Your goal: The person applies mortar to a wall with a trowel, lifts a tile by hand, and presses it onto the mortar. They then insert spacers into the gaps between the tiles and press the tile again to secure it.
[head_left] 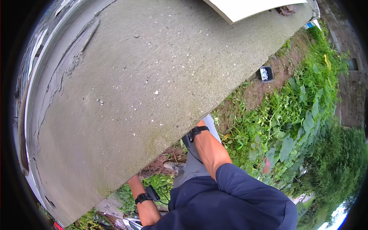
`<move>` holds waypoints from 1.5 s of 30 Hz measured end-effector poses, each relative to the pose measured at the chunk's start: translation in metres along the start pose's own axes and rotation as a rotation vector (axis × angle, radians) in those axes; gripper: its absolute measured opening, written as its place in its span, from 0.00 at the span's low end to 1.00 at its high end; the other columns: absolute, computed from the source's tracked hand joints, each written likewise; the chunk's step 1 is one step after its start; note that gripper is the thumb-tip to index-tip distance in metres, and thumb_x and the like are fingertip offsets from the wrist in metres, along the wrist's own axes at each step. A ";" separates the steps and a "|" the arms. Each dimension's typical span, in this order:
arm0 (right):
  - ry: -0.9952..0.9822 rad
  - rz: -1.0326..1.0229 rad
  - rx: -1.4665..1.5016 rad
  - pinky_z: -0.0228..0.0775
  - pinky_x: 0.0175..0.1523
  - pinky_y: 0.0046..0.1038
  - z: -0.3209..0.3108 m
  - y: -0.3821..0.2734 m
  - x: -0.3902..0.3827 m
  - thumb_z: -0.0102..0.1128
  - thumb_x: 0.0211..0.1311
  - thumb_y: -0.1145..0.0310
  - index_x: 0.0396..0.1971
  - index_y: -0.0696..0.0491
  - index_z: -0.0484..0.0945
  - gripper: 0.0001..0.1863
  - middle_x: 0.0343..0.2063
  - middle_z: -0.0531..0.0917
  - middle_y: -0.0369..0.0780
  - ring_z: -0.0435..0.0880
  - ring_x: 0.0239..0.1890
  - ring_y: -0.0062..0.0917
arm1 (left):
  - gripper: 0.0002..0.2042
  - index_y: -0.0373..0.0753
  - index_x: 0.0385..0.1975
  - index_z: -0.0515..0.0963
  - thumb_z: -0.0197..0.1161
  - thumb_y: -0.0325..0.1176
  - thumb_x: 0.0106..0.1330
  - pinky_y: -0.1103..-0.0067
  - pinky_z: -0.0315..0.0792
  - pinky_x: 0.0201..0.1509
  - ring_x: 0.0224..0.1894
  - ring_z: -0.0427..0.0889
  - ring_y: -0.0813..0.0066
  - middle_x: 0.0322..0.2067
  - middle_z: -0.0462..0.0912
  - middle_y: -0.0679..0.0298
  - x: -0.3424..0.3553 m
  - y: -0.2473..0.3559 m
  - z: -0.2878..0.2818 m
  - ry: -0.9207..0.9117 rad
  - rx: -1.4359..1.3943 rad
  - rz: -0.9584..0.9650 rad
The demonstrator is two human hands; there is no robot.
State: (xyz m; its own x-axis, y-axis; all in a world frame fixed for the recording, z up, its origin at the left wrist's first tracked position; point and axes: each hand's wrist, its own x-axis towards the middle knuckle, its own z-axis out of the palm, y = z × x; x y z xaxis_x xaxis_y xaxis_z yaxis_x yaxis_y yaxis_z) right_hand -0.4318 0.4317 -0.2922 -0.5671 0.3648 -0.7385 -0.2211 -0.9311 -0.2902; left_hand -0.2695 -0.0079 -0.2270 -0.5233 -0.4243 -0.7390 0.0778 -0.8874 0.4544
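A wide grey concrete slab [134,84] with a rough, speckled surface fills much of the view. My left hand [133,179] is at the slab's lower edge, mostly hidden beyond it, so its fingers and anything they hold cannot be made out. My right hand [200,123] is also at that edge, farther up and right, with the fingers out of sight. Both wrists wear black straps with small devices. Beside my right forearm is a grey-clad leg [211,128] of my own.
A white panel [257,7] and a dark lump [287,10] lie at the slab's top right. A black container [266,74] with pale contents sits on bare soil [285,65] beside green plants [291,115]. A paved strip [349,92] runs along the far right.
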 end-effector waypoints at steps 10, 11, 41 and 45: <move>-0.205 -0.001 0.095 0.57 0.68 0.41 0.023 -0.014 -0.028 0.26 0.63 0.28 0.68 0.47 0.59 0.44 0.66 0.65 0.40 0.65 0.64 0.40 | 0.46 0.42 0.69 0.54 0.43 0.73 0.59 0.38 0.49 0.67 0.69 0.54 0.41 0.68 0.55 0.47 -0.044 -0.020 0.047 0.079 0.074 0.123; -0.239 0.002 0.128 0.58 0.67 0.42 0.024 -0.017 -0.028 0.27 0.63 0.28 0.67 0.47 0.59 0.44 0.65 0.66 0.40 0.66 0.63 0.41 | 0.46 0.42 0.68 0.55 0.43 0.73 0.59 0.38 0.50 0.67 0.68 0.55 0.41 0.67 0.56 0.47 -0.043 -0.021 0.048 0.053 0.097 0.114; -0.156 0.618 -0.395 0.54 0.67 0.49 0.003 0.011 -0.068 0.35 0.65 0.36 0.63 0.47 0.66 0.37 0.63 0.68 0.41 0.66 0.63 0.41 | 0.42 0.47 0.69 0.55 0.45 0.71 0.61 0.51 0.50 0.70 0.69 0.56 0.55 0.69 0.57 0.60 -0.024 -0.037 0.009 -0.250 -0.155 0.050; -0.128 0.546 -0.422 0.53 0.67 0.50 -0.007 0.003 -0.075 0.35 0.65 0.37 0.63 0.47 0.67 0.36 0.63 0.69 0.41 0.66 0.63 0.42 | 0.43 0.47 0.69 0.54 0.45 0.71 0.61 0.49 0.49 0.70 0.69 0.55 0.54 0.69 0.56 0.60 -0.009 -0.035 0.011 -0.262 -0.119 0.029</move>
State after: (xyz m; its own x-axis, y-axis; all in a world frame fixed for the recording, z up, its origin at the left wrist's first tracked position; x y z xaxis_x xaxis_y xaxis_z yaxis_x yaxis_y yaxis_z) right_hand -0.3844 0.4014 -0.2418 -0.6039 -0.1816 -0.7761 0.4336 -0.8919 -0.1288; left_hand -0.2774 0.0292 -0.2309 -0.7192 -0.4030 -0.5659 0.1871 -0.8968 0.4009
